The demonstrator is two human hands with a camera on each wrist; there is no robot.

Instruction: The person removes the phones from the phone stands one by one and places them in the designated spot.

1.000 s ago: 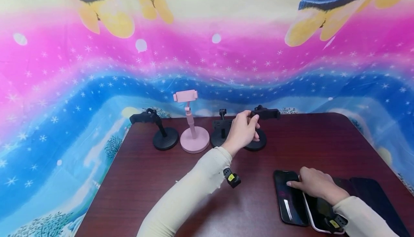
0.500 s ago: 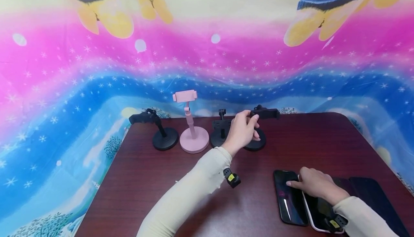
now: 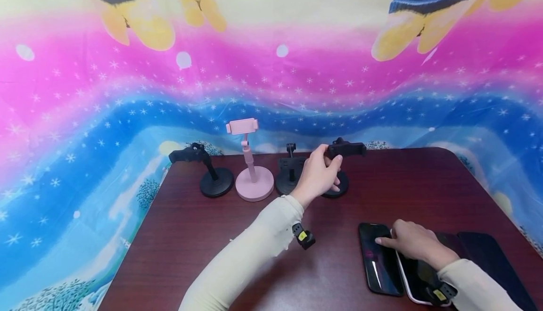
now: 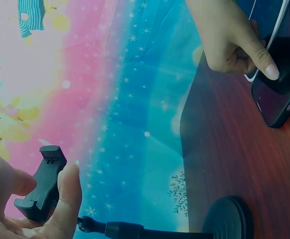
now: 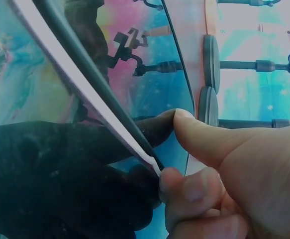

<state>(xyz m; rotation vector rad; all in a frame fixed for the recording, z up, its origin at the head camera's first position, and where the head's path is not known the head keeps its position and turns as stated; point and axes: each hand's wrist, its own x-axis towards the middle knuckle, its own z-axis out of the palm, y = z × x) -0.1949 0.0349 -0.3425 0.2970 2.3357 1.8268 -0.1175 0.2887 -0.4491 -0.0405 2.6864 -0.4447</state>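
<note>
My left hand [image 3: 316,175] pinches the near end of the phone clamp [image 3: 349,148] on the rightmost black phone stand [image 3: 341,188]. In the left wrist view, its thumb and a finger lie on either side of the black clamp [image 4: 41,186]. My right hand [image 3: 417,242] grips the leftmost smartphone [image 3: 383,271] on the table, thumb on the dark screen. Curled fingers sit at that phone's edge in the right wrist view, beside a white-rimmed phone [image 3: 409,285]. The right forearm partly covers the white-rimmed phone.
To the left stand another black phone stand [image 3: 217,182], a pink one [image 3: 255,184] and a black one [image 3: 286,183] partly behind my left hand. Further dark phones or tablets [image 3: 488,259] lie at the right. A patterned cloth [image 3: 271,80] hangs behind the table [image 3: 178,254].
My left thumb has shifted slightly away from the clamp, and the left hand has lowered a little. The right hand and the phones stay as they were.
</note>
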